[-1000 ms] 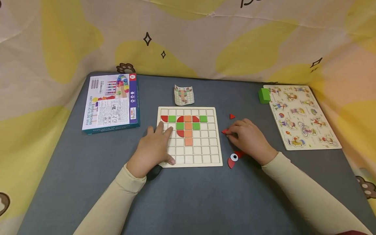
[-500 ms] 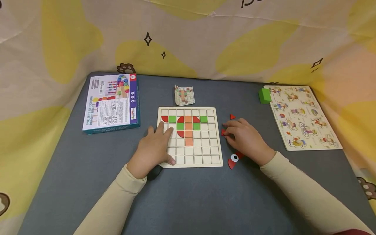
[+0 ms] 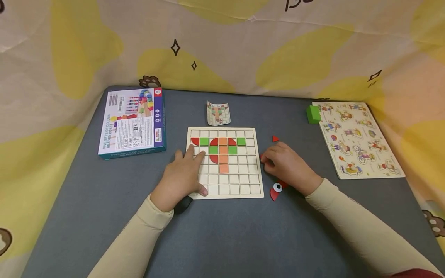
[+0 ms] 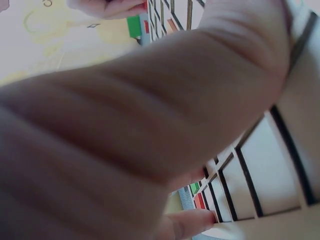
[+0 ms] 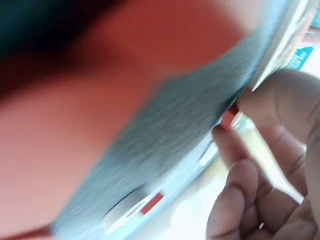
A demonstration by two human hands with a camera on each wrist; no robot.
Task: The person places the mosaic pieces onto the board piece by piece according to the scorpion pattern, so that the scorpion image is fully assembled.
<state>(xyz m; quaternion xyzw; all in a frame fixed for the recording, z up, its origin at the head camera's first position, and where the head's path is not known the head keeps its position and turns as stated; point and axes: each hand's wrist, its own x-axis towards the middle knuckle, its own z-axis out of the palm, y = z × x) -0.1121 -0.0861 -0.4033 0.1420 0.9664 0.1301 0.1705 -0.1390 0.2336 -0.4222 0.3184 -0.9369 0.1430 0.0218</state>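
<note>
A square wooden grid board [image 3: 240,179] lies flat in the head view, with red quarter-round, green square and orange square tiles in its upper cells. My left hand [image 3: 180,175] rests spread over its left side, fingertips and thumb on the board. Just off the right edge, my right hand [image 3: 290,166] pinches a small red tile [image 5: 228,119] between thumb and finger. Fingers mostly hide that tile in the head view. Near this hand lie a red triangle [image 3: 275,138], a white eye disc [image 3: 277,187] and a red quarter-round tile [image 3: 274,195]; another red tile is partly covered.
Behind the board stands a small pattern card [image 3: 218,114]. A boxed bead set [image 3: 130,121] lies at the left. To the right are a picture puzzle board [image 3: 359,141] and a green block [image 3: 313,114]. A patterned cloth [image 3: 222,46] hangs along the back.
My right hand has moved slightly left with the red tile, from beside the board up to its right edge. The left hand has stayed where it was.
</note>
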